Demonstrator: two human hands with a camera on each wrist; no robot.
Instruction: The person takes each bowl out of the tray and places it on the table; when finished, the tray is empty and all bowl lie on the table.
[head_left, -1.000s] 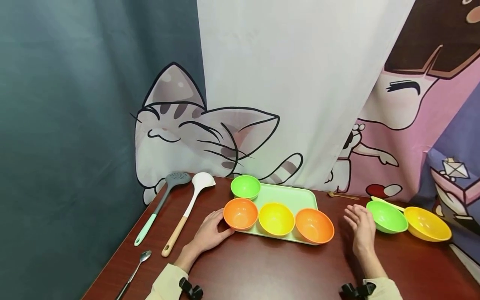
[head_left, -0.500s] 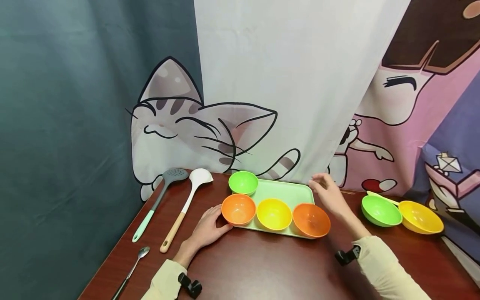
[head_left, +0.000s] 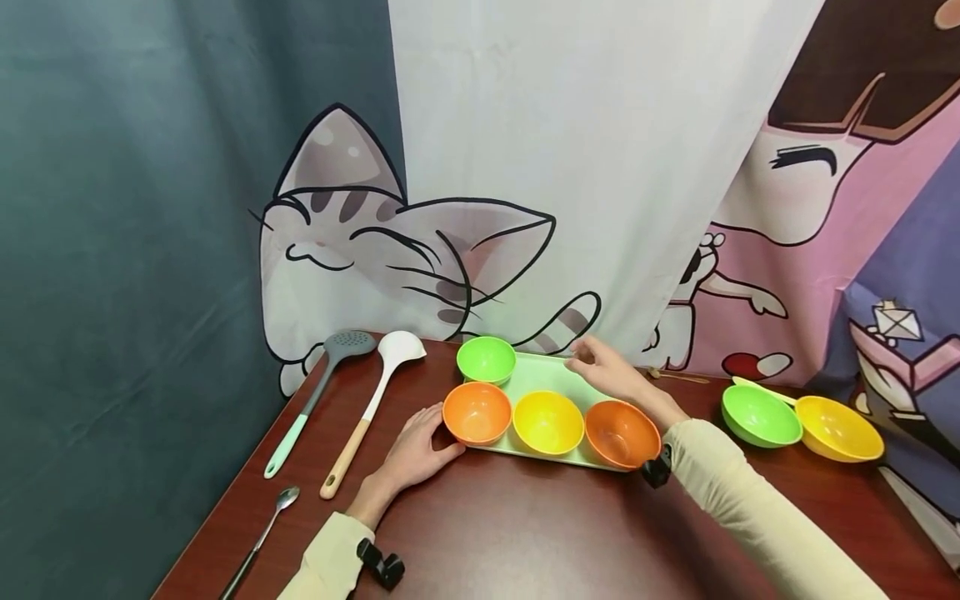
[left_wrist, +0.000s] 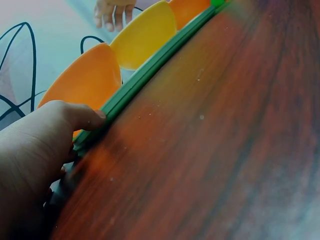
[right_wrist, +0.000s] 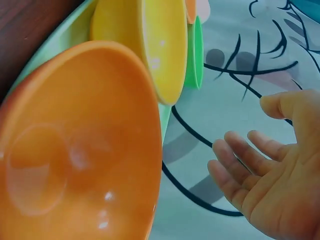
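While a metal spoon [head_left: 272, 527], a grey skimmer [head_left: 318, 392] and a white ladle [head_left: 375, 410] lie along the left side of the brown table [head_left: 525, 533], a person's left hand [head_left: 415, 452] rests at the left end of a pale green tray [head_left: 551, 377] in the lower middle of the head view. Its fingers curl against the tray's near corner, the thumb [left_wrist: 82, 116] pressing on the rim beside the left orange bowl [head_left: 477, 412]. A yellow bowl [head_left: 548, 422] and a second orange bowl [head_left: 621, 432] complete the front row; a small green bowl [head_left: 486, 359] sits at the tray's upper left corner. The right hand [head_left: 609, 372] hovers over the tray's far edge, fingers loosely spread and holding nothing. Further right, well apart, stand a larger green bowl [head_left: 761, 414] and a larger yellow bowl [head_left: 838, 427], touching. The step in hand looks like steadying or positioning the tray; a next move would call for the right hand to close on the far rim.
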